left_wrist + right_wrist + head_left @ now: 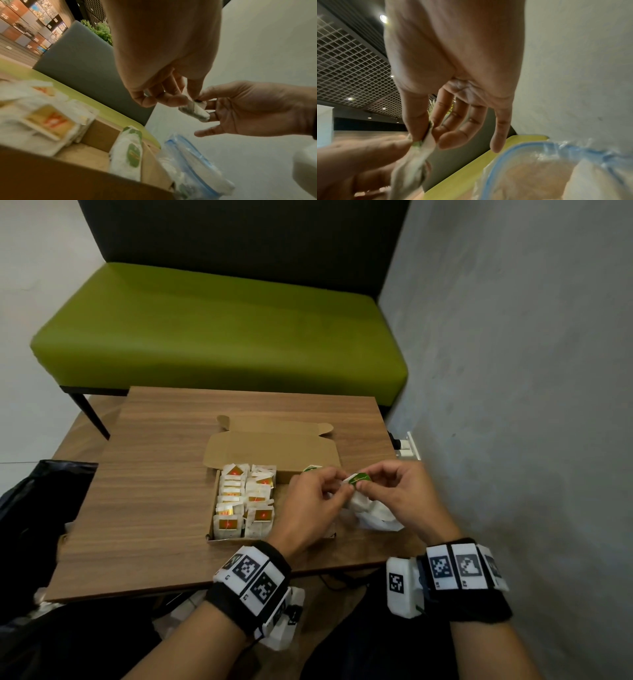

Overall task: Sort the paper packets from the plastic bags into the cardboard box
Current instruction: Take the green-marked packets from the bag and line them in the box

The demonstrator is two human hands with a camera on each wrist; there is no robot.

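An open cardboard box lies on the wooden table, its left part packed with several white packets with red-orange labels. One green-labelled packet leans in the box's right part. Above the box's right end both hands pinch one green-labelled paper packet: my left hand from the left, my right hand from the right. Under the hands lies a clear plastic bag with a blue zip rim, holding more white packets.
A green bench stands behind the table. A grey wall runs close along the right side, with a white socket near the table edge. A black bag sits left of the table.
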